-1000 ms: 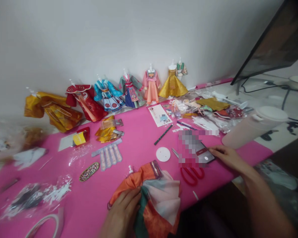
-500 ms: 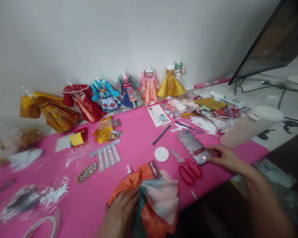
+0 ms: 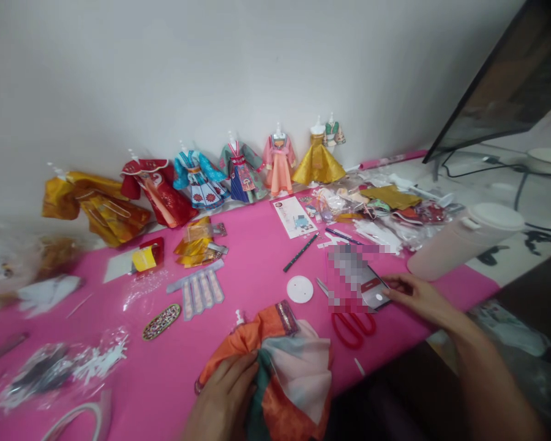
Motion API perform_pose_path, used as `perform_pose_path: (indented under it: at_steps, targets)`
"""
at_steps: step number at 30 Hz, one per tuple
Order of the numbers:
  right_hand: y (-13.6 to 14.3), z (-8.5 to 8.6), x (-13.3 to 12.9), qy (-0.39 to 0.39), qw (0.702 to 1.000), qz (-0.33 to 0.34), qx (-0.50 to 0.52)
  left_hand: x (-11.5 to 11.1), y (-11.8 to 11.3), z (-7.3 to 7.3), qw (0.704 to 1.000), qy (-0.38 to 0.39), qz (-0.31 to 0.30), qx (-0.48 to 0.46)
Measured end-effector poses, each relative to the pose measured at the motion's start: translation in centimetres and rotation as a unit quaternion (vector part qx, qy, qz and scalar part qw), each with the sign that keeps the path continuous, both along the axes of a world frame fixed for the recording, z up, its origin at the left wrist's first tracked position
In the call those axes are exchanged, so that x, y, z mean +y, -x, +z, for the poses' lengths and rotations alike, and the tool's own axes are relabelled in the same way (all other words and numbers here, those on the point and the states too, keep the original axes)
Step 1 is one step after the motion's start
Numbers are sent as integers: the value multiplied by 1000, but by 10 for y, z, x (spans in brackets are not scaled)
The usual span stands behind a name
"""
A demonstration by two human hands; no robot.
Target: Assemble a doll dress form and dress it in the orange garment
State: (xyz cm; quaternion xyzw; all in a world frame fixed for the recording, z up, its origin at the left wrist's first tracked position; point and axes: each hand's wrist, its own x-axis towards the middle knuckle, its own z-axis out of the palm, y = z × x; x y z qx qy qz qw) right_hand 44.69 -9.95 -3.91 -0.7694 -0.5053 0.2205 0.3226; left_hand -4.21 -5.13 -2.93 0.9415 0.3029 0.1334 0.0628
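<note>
At the front edge of the pink table lies an orange, green and pale pink doll dress point(image 3: 280, 392) on a small white mannequin. My left hand point(image 3: 227, 389) is closed on its middle, fingers pressed together over the cloth. My right hand point(image 3: 406, 294) grips the right edge of a phone point(image 3: 371, 288), which lies on the table, partly blurred out by pixelation. Red-handled scissors point(image 3: 354, 327) lie just in front of the phone. A white round disc point(image 3: 300, 289) is left of the scissors.
Several dressed mannequins, one in red point(image 3: 158, 190), stand along the wall. A pale tumbler point(image 3: 459, 242) is beyond my right hand, a monitor point(image 3: 487, 79) behind it. Plastic-bagged pieces point(image 3: 386, 202) heap at the back right. A white tape roll point(image 3: 80, 419) sits front left.
The view has shifted slightly, so things appear a little lower. Both hands keep nearly the same places, the left on the dress and the right at the phone's edge.
</note>
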Motion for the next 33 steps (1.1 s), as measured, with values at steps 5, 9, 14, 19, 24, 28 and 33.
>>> perform_pose_path:
  at_steps: [5,9,14,19,24,28,33]
  targets:
    - [3,-8,-5,-53,998,-10,-23,3,-2,0,1000,-8,-11,-8]
    - [11,-5,-7,-102,993,-13,-56,3,-2,1,1000,-16,-10,-5]
    - [28,4,5,-181,972,66,-136,2,-1,-1,1000,-11,-5,-16]
    - [45,4,22,-177,958,110,-196,3,0,-4,1000,-2,-1,-25]
    - [48,-2,28,-162,958,112,-210,3,2,-5,1000,-5,-3,-7]
    - [38,-4,24,-166,960,61,-217,3,2,-6,1000,-16,-5,3]
    - [36,-2,18,-172,961,69,-204,2,-1,-3,1000,-18,5,-8]
